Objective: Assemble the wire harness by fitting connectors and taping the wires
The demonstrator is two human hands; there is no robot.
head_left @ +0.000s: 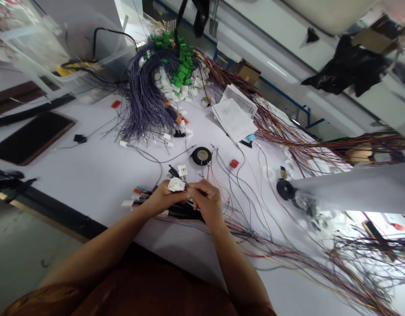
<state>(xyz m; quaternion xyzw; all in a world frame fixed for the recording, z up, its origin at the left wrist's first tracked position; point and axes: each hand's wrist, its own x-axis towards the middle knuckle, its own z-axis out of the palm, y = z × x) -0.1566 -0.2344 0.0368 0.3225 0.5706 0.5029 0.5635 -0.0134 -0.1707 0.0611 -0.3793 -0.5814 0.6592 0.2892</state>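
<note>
Near the table's front edge, my left hand [165, 199] is closed around a white connector [176, 184] whose face shows past the fingers. My right hand [207, 201] meets it from the right, its thumb and forefinger pinched at the wires by the connector; the fingertips overlap, so the exact grip is hard to see. Just beyond them lie a second white connector [182, 170] and a small black connector [173, 171]. Beneath both hands runs a bundle of black-sleeved cables [186, 212]. A roll of black tape [201, 156] rests a little farther away.
Purple wires [139, 96] and green connectors [182, 66] are heaped at the back. Papers [235, 115] lie before long red-yellow wire bundles [281, 131]. A dark phone-like slab [33, 137] and a clear bin [103, 72] are left. Loose wires and a red connector [234, 163] lie right.
</note>
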